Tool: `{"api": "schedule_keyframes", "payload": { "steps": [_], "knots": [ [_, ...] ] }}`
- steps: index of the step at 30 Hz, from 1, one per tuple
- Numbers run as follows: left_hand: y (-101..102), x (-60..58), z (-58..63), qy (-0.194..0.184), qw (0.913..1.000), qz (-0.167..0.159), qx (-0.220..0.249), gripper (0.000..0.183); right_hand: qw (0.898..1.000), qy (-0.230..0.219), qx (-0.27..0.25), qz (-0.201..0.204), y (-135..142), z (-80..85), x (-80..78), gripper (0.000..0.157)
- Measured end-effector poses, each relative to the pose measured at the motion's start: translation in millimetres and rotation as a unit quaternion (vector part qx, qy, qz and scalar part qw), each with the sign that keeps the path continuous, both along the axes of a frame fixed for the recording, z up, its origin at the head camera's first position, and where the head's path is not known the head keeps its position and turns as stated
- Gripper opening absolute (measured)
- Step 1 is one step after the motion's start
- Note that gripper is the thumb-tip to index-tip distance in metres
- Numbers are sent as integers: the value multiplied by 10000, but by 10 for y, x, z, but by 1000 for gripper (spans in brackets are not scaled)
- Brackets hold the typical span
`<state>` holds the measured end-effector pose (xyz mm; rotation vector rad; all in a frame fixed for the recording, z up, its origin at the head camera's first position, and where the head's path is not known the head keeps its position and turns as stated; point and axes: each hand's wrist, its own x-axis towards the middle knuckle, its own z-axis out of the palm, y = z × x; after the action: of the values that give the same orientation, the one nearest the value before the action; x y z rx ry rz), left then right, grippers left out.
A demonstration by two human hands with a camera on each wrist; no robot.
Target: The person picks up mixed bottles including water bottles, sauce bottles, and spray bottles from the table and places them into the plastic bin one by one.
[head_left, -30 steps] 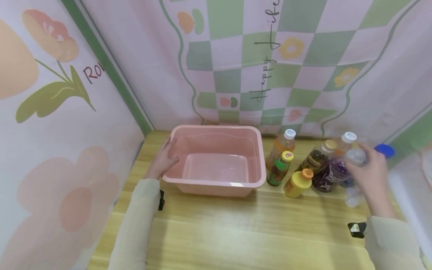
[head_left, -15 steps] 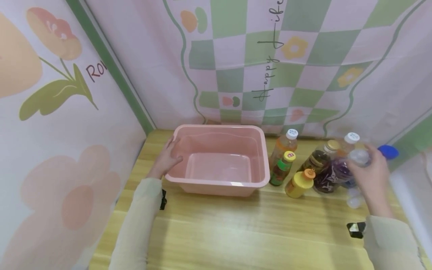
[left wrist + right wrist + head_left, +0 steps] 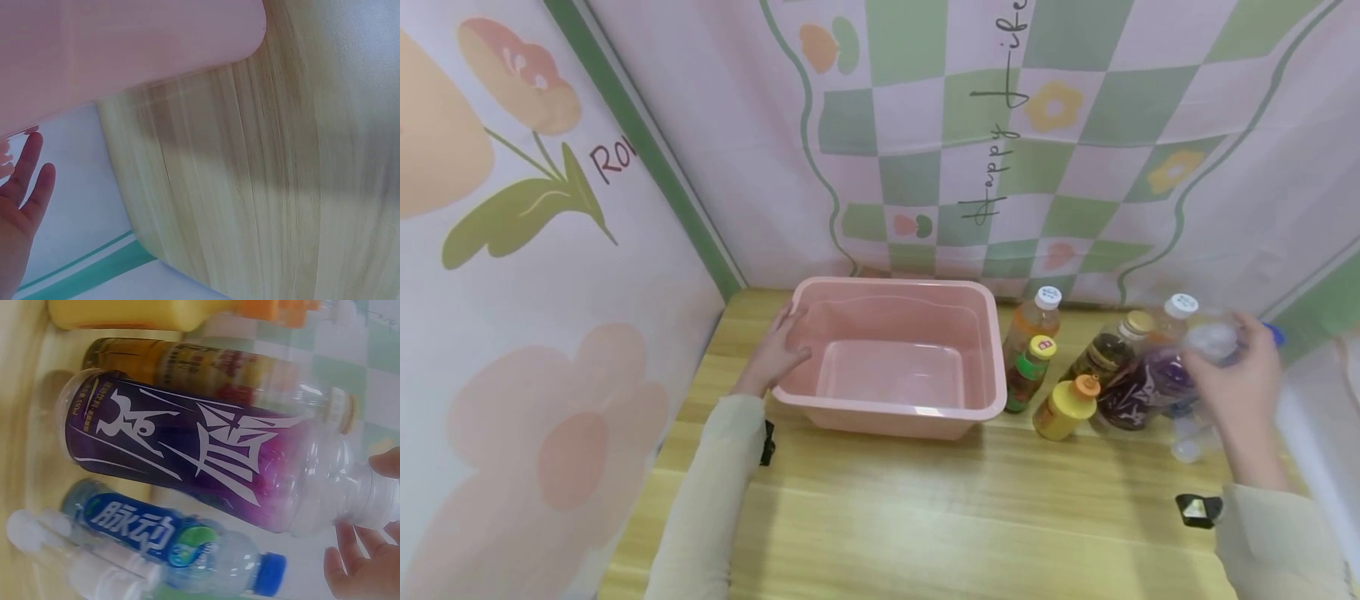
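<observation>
My left hand (image 3: pixel 772 357) lies at the left rim of a pink plastic basin (image 3: pixel 917 412), its thumb over the inner side. In the left wrist view, two loosely straight fingers (image 3: pixel 42 194) show beside the basin's outer wall (image 3: pixel 156 44). With thumb and fingers around the cap end, my right hand (image 3: pixel 1243 387) holds a purple-labelled drink bottle (image 3: pixel 1138 392). The right wrist view shows this bottle (image 3: pixel 181 444) with a clear upper part; the hand (image 3: pixel 365 550) is partly cut off by the frame edge. The basin's inside shows bare pink.
Around the purple bottle stand a yellow squeeze bottle (image 3: pixel 1062 414), a dark bottle with a tan cap (image 3: pixel 1101 357), a green-labelled bottle (image 3: pixel 1024 385), amber drink bottles (image 3: pixel 1028 325) and a blue-capped bottle (image 3: pixel 162 534). Clear small tubes (image 3: pixel 1186 446) stand nearby. A patterned curtain (image 3: pixel 985 183) hangs behind.
The basin has slid slightly right along with my left hand. My right hand has shifted a little right with the purple bottle's cap end, now covering most of the blue cap.
</observation>
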<state>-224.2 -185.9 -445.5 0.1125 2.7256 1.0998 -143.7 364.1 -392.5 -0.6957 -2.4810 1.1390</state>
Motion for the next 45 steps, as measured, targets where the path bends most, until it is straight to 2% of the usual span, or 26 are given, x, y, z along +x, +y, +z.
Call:
{"api": "schedule_keyframes", "payload": {
  "steps": [5, 11, 16, 22, 27, 28, 30, 37, 42, 45],
  "knots": [
    [15, -12, -13, 8, 10000, -1, 13, 80, 9990, 174, -280, -292, -53, 168, 35, 77],
    [25, -27, -29, 34, 10000, 1, 13, 79, 9951, 677, -614, -371, -142, 416, 68, 76],
    [31, -35, -42, -23, 10000, 43, 56, 79, 9925, 849, -748, -455, -242, 665, 113, 75],
    [34, -44, -43, -89, 9999, 84, 102, 79, 9870, 1319, -695, -598, -389, 944, 145, 70],
    [41, -38, -36, -120, 9998, 93, 106, 79, 9842, 1646, -19, -646, -518, 1115, 166, 66],
    [42, -36, -34, -117, 9998, 88, 119, 79, 9826, 1750, 149, -603, -553, 1145, 168, 66],
    [42, -34, -31, -97, 9998, 82, 132, 79, 9801, 1922, 166, -479, -634, 1223, 172, 66],
    [22, -32, -40, -7, 9997, 76, 251, 79, 9724, 2258, -593, 24, -1062, 1520, 137, 66],
    [20, -44, -54, -28, 9992, 102, 378, 80, 9536, 2913, -570, 499, -1252, 1512, 5, 64],
    [22, -43, -41, -56, 9991, 115, 407, 80, 9495, 2967, -552, 856, -1371, 1498, -78, 64]
  ]
}}
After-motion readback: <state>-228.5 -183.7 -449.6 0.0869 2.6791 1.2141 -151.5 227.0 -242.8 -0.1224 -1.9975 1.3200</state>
